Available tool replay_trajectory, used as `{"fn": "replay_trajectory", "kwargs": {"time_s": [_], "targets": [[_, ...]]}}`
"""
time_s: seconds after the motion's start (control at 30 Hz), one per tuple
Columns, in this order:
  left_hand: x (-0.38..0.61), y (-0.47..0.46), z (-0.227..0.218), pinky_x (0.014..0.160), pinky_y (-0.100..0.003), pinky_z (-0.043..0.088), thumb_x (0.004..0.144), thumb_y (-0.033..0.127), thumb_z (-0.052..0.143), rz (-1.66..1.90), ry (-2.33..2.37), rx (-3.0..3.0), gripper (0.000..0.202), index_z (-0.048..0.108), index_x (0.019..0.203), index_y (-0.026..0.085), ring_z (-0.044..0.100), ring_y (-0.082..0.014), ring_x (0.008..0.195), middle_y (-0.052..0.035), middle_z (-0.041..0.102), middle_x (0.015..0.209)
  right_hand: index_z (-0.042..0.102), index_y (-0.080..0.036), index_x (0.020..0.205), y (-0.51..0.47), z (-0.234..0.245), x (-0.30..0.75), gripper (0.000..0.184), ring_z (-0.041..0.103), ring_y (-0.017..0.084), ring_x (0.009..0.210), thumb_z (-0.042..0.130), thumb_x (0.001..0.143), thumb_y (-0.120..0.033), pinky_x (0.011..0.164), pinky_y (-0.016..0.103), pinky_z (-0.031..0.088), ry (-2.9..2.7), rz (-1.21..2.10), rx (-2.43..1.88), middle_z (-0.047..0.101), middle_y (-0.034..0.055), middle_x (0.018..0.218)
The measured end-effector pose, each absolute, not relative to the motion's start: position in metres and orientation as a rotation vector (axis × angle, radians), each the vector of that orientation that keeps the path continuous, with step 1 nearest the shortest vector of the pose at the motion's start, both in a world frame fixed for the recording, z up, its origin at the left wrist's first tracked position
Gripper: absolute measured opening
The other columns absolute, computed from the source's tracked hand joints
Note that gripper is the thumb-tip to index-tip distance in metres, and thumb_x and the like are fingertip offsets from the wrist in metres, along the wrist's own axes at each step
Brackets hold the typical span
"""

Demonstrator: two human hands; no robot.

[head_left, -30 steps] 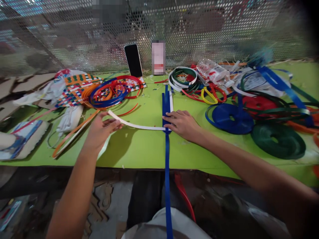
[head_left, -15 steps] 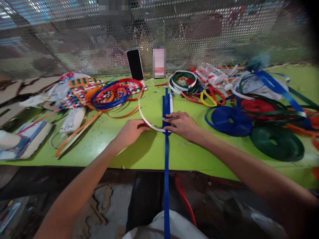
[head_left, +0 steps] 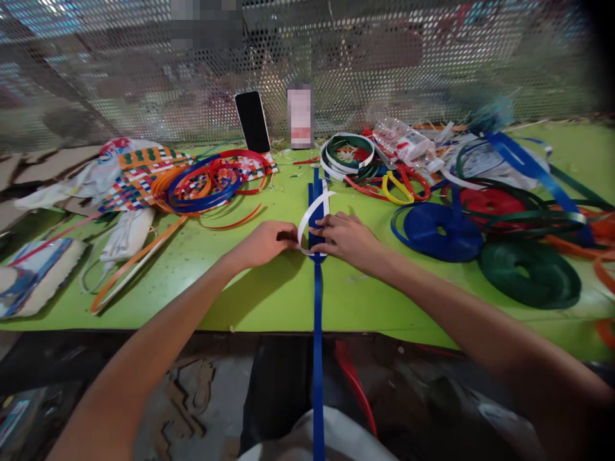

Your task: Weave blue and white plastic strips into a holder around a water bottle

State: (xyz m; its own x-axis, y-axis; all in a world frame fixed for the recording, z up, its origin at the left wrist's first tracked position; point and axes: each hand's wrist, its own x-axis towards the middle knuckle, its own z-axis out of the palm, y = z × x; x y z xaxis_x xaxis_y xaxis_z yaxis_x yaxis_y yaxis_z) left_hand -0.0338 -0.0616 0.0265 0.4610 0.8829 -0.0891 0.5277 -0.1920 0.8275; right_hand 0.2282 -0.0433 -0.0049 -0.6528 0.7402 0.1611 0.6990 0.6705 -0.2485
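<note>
My left hand (head_left: 266, 243) pinches the bent end of a white plastic strip (head_left: 310, 214), which loops up and over blue strips (head_left: 316, 301) that run from the table's middle toward me and hang over the near edge. My right hand (head_left: 346, 238) lies closed on the crossing of the blue and white strips, fingers pressing them to the green table (head_left: 269, 291). The two hands almost touch.
Coils of blue (head_left: 439, 230), dark green (head_left: 528, 272) and red strip lie to the right. A tangle of orange, blue and red hoops (head_left: 211, 182) sits on a woven mat to the left. A phone (head_left: 252, 120) leans on the perforated metal screen behind.
My left hand has come in from the left to the blue strips, folding the white strip from a flat length into a tight loop. My right hand has stayed on the crossing.
</note>
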Motion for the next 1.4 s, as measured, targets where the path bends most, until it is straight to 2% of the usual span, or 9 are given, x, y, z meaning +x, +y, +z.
{"fn": "replay_trajectory", "kwargs": {"time_s": [0.3,0.5,0.63,0.8,0.97,1.07,1.2,1.4], "targets": [[-0.024,-0.063,0.035,0.079,-0.033,0.053,0.089,0.034,0.076,0.419,1.295,1.932,0.013,0.077,0.088,0.021,0.073,-0.0212,0.083,-0.0037,0.082,0.088,0.082,-0.026,0.134,-0.046,0.003,0.225,0.043,0.066,0.035,0.124,0.070,0.106,-0.055,0.096,0.047,0.048,-2.655,0.268,-1.154,0.074,0.0113,0.141],[-0.012,-0.064,0.030,0.075,-0.033,0.053,0.089,0.033,0.077,0.421,1.433,1.929,0.013,0.076,0.088,0.020,0.073,-0.0226,0.082,-0.0043,0.081,0.087,0.083,-0.028,0.128,-0.049,0.005,0.225,0.037,0.064,0.035,0.125,0.070,0.105,-0.055,0.097,0.046,0.046,-2.636,0.297,-1.169,0.072,0.0100,0.143],[-0.003,-0.074,0.027,0.078,-0.036,0.054,0.092,0.028,0.076,0.468,1.542,1.976,0.008,0.074,0.089,0.021,0.072,-0.0230,0.080,-0.0047,0.079,0.085,0.084,-0.030,0.124,-0.050,0.003,0.226,0.035,0.064,0.035,0.123,0.069,0.105,-0.056,0.097,0.047,0.046,-2.627,0.299,-1.162,0.073,0.0093,0.141],[0.005,-0.084,0.018,0.079,-0.038,0.054,0.097,0.024,0.072,0.558,1.593,2.019,0.010,0.065,0.090,0.022,0.070,-0.0226,0.079,-0.0043,0.077,0.086,0.082,-0.030,0.133,-0.051,0.003,0.225,0.039,0.063,0.037,0.127,0.067,0.106,-0.054,0.099,0.050,0.046,-2.643,0.280,-1.191,0.071,0.0115,0.146],[0.005,-0.090,0.008,0.082,-0.036,0.052,0.098,0.019,0.071,0.672,1.583,2.036,0.018,0.060,0.112,0.023,0.069,-0.0202,0.081,-0.0017,0.075,0.094,0.079,-0.030,0.139,-0.052,0.004,0.225,0.042,0.062,0.038,0.127,0.067,0.106,-0.054,0.100,0.052,0.047,-2.651,0.275,-1.200,0.070,0.0116,0.148],[0.003,-0.091,0.008,0.084,-0.036,0.051,0.100,0.018,0.068,0.677,1.491,2.140,0.011,0.066,0.110,0.023,0.069,-0.0206,0.088,-0.0034,0.073,0.101,0.077,-0.029,0.143,-0.053,0.003,0.226,0.045,0.061,0.038,0.126,0.066,0.107,-0.054,0.100,0.052,0.047,-2.649,0.270,-1.204,0.070,0.0116,0.149],[0.001,-0.091,0.009,0.086,-0.036,0.050,0.100,0.018,0.070,0.660,1.457,2.151,0.007,0.076,0.103,0.021,0.071,-0.0217,0.092,-0.0047,0.075,0.102,0.080,-0.030,0.139,-0.053,0.002,0.226,0.041,0.061,0.038,0.127,0.065,0.107,-0.053,0.102,0.052,0.046,-2.650,0.269,-1.200,0.071,0.0104,0.148],[0.001,-0.097,0.004,0.099,-0.045,0.045,0.101,0.029,0.077,0.667,1.635,2.222,0.010,0.083,0.108,0.025,0.071,-0.0272,0.107,-0.0041,0.078,0.106,0.076,-0.030,0.146,-0.055,0.003,0.226,0.048,0.061,0.036,0.127,0.062,0.109,-0.057,0.103,0.049,0.046,-2.642,0.257,-1.206,0.071,0.0113,0.148]]}}
